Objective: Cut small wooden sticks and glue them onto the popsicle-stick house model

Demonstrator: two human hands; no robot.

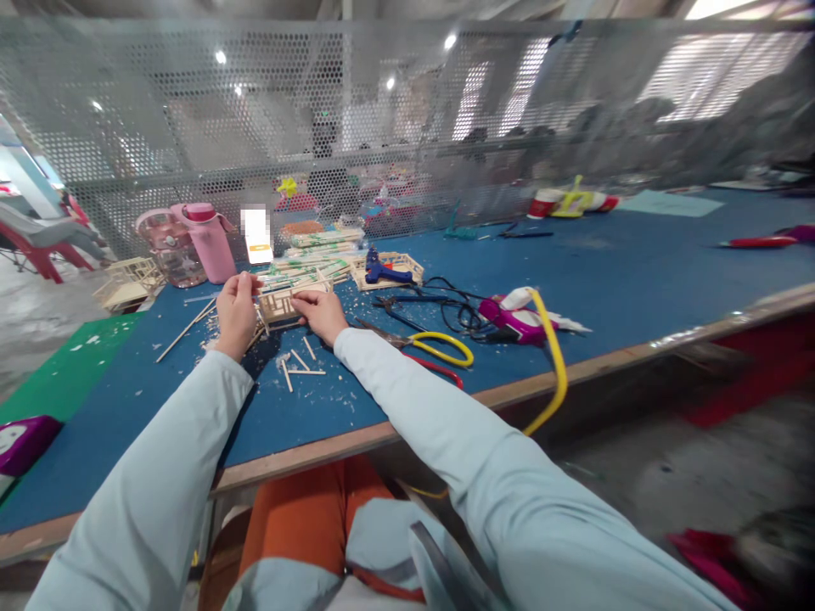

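Between my two hands is a small model frame point(280, 307) built from thin pale wooden sticks. My left hand point(235, 316) is closed at its left end, the fingertips partly hidden behind the hand. On the right side, my right hand point(323, 314) pinches the frame with thumb and fingers. Several short cut sticks point(306, 372) lie on the blue table mat just in front of the hands. Long sticks point(186, 331) rest to the left. Behind the frame are bundles of sticks point(318, 255) in printed wrappers.
Right of my hands lie yellow-handled scissors point(439, 344), pliers point(398, 310) and a magenta-and-white tool point(519, 318) beside black cord. A blue glue gun point(388, 271) sits on another stick model point(411, 265). A pink bottle point(211, 246) stands at back left, before a perforated metal screen point(255, 110).
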